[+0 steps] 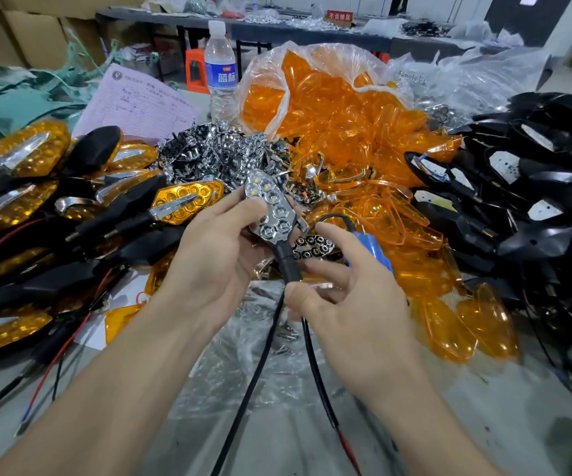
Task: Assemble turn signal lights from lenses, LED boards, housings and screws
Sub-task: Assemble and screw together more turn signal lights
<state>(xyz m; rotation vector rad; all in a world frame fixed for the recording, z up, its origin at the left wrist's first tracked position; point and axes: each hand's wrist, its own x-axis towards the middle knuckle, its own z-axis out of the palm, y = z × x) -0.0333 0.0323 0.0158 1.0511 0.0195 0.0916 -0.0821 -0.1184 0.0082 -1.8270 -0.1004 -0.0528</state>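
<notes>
Progress looks partial. At nine o'clock of the hands lies a heap of finished turn signal lights (181,204), amber honeycomb lenses closed over black plastic housings with wires trailing, so many rounds are done. Plenty is left, I judge. A clear bag of loose amber plastic lenses (339,111) spills at twelve to one o'clock. A stack of black plastic housings (535,187), some showing white boards inside, fills three o'clock. A pile of chrome honeycomb reflectors (215,149) sits at eleven o'clock, and small steel screws (288,333) lie on clear plastic sheet at six o'clock, between the wrists.

The piece in hand is a black-stemmed turn signal unit with a bare chrome reflector face (270,207). It is held at the centre, above the bench, its tip tilted toward eleven o'clock. No amber lens covers it. Two cells near the tip shine white, so it may be under a lamp test, with lens and screws to follow.

The left hand (215,259) wraps the unit from nine o'clock, thumb pressed on the chrome face and fingers curled behind. The right hand (356,304) pinches the lower end of the black stem (289,266), where the wires leave, between thumb and curled fingers, with the index finger stretched toward the unit's edge. A blue object (370,249) shows behind its knuckles; whether that hand holds it I cannot tell.
</notes>
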